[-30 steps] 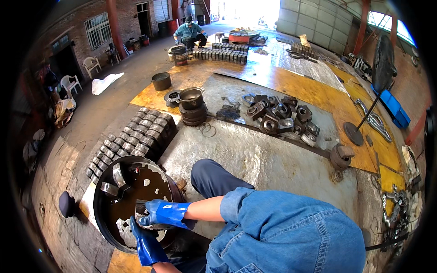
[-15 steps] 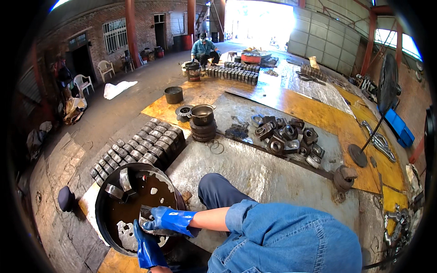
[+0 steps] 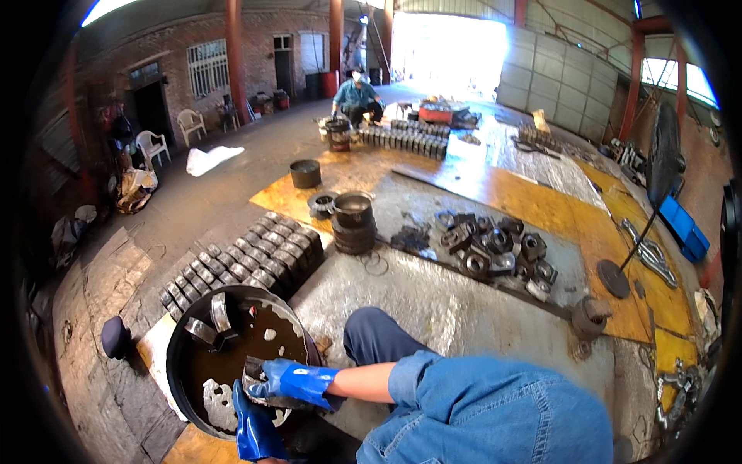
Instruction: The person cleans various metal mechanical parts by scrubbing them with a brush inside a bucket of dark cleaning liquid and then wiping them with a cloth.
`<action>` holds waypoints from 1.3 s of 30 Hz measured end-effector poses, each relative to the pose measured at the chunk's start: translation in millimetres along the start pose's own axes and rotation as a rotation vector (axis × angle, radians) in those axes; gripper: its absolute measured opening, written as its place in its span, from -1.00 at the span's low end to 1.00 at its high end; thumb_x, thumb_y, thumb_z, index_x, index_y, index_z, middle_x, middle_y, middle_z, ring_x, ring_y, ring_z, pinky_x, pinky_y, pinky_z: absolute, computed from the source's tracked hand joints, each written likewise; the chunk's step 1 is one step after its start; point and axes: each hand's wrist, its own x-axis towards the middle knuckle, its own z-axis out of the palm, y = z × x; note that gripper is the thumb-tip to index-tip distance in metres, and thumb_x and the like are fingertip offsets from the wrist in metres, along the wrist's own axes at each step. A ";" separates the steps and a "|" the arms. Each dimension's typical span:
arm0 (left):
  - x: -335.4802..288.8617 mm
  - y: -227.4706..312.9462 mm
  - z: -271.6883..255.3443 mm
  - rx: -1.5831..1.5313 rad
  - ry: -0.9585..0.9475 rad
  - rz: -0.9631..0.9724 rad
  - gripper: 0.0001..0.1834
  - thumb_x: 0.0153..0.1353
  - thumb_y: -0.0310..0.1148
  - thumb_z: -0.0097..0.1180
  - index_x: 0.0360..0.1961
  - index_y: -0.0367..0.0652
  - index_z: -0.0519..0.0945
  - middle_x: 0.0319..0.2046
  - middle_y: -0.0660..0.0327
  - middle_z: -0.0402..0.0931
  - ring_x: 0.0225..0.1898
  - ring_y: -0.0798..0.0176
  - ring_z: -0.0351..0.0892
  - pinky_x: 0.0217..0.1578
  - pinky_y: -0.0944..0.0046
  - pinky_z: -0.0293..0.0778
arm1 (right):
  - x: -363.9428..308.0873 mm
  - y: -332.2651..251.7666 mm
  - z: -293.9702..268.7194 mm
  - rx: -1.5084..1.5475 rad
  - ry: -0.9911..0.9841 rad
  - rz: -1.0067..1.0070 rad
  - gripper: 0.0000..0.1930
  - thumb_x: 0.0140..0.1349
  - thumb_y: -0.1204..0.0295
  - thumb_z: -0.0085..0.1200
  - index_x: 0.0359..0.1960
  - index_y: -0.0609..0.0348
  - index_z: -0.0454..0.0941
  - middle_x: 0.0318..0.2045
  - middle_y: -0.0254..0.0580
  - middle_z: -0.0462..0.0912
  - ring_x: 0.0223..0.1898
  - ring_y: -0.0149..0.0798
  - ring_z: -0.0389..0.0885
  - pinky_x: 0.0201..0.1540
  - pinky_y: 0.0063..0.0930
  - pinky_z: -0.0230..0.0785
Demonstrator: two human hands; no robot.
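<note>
Low at the left stands a round black tub (image 3: 175, 390) of brown liquid with pale foam patches (image 3: 219, 404) on it. Over its near side, both my hands wear blue rubber gloves. My right hand (image 3: 287, 380) is closed on a dark grey metal piece (image 3: 253, 368), mostly covered by the gloves. From below, my left hand (image 3: 253, 421) grips the near-left edge of the same piece, fingers pointing up along it. Two curved metal pieces (image 3: 220, 312) rest farther back in the tub, partly out of the liquid.
Rows of metal blocks (image 3: 259, 251) lie just beyond the tub. A metal pot (image 3: 352, 207) tops a dark stack, and heavy metal nut-like parts (image 3: 495, 247) are heaped at right. A fan (image 3: 663, 158) stands farther right. Another person (image 3: 357, 99) crouches at the back beside a bucket (image 3: 338, 136).
The whole view has shifted a little, so the surroundings sit slightly lower and farther right. Both hands stay on the metal piece in the tub, with hardly any change of grip.
</note>
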 end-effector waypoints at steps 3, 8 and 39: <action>-2.4 3.3 6.4 -0.001 0.096 -0.087 -0.21 0.41 0.34 -0.24 0.36 -0.04 0.49 0.22 -0.06 0.56 0.15 -0.23 0.58 0.17 -0.32 0.50 | -0.2 12.9 9.9 0.032 0.026 -0.024 -0.32 0.20 -0.08 0.24 0.20 0.19 0.59 0.04 0.26 0.69 0.12 0.25 0.65 0.18 -0.06 0.44; -13.1 -3.3 31.1 -0.062 0.035 -0.016 -0.30 0.43 0.26 -0.15 0.25 -0.07 0.59 0.12 0.03 0.65 0.09 -0.11 0.63 0.14 -0.17 0.55 | -8.3 10.7 0.0 0.077 0.008 -0.109 -0.36 0.24 -0.06 0.20 0.19 0.18 0.61 0.05 0.25 0.69 0.12 0.23 0.65 0.20 -0.07 0.44; -21.5 11.0 30.4 -0.062 0.149 -0.078 -0.33 0.46 0.22 -0.19 0.29 -0.06 0.52 0.17 0.01 0.59 0.09 -0.12 0.62 0.13 -0.20 0.57 | -2.6 5.8 4.1 0.049 0.053 -0.061 -0.34 0.15 -0.13 0.21 0.00 0.26 0.71 -0.10 0.31 0.73 -0.04 0.28 0.70 0.08 0.00 0.52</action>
